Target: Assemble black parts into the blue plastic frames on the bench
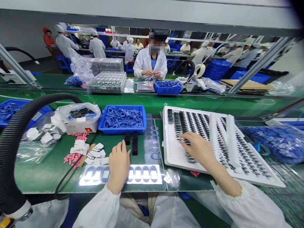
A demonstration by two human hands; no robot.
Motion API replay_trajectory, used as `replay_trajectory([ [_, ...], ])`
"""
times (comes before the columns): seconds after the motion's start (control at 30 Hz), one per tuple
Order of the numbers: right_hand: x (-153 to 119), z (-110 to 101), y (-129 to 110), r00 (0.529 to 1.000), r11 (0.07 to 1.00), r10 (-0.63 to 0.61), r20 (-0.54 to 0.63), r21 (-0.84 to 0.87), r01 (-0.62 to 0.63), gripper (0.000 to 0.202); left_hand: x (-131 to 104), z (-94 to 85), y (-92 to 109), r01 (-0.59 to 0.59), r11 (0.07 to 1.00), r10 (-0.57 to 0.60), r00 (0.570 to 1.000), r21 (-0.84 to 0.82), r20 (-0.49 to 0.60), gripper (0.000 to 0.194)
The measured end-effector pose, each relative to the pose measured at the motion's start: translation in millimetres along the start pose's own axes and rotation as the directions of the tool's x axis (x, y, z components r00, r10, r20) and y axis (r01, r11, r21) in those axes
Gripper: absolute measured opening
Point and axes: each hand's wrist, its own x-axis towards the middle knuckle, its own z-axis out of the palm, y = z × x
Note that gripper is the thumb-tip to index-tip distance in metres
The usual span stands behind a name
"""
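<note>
Over the white foam tray on the right, my right hand pinches at one of the rows of small black parts; what lies between its fingertips is too small to name. My left hand rests palm down, fingers extended, across a white strip with oval film pieces. Just beyond its fingertips are two black blocks on the green table. A clear sheet with oval outlines lies between the blocks and the tray.
A blue bin of blue parts stands behind the blocks. White cards and pink pieces lie left. A black hose arches at far left. Bagged blue parts lie right. A person sits opposite.
</note>
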Motion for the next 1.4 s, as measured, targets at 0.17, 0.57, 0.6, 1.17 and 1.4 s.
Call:
replay_trajectory([
  [0.17,9.5,14.3,29.7,0.987,0.994,0.031,0.157,-0.111,-0.014,0.017,-31.0,-8.0,23.3,-0.128,0.949,0.119,0.992,-0.286,-0.050,0.039],
  [0.57,22.2,4.5,22.4,0.985,0.999,0.031,0.172,0.010,-0.033,0.008,-65.6,-29.5,55.6,0.242,0.375,0.207,0.919,-0.895,0.336,0.032],
  [0.6,20.1,-5.5,16.9,0.985,0.998,0.011,0.170,0.066,-0.023,0.007,-64.8,-30.0,58.0,0.313,0.301,0.192,0.905,-0.901,0.379,0.034],
  [1.17,40.9,-9.8,18.2,0.960,0.992,-0.014,0.281,0.121,-0.021,0.011,-79.0,-17.4,111.9,0.745,-0.487,0.379,0.650,-0.455,0.658,0.066],
  [1.4,49.6,21.3,37.6,0.951,0.998,0.003,0.308,-0.055,0.015,0.009,-79.1,-10.8,108.0,0.715,-0.590,0.310,0.629,-0.375,0.713,0.066],
])
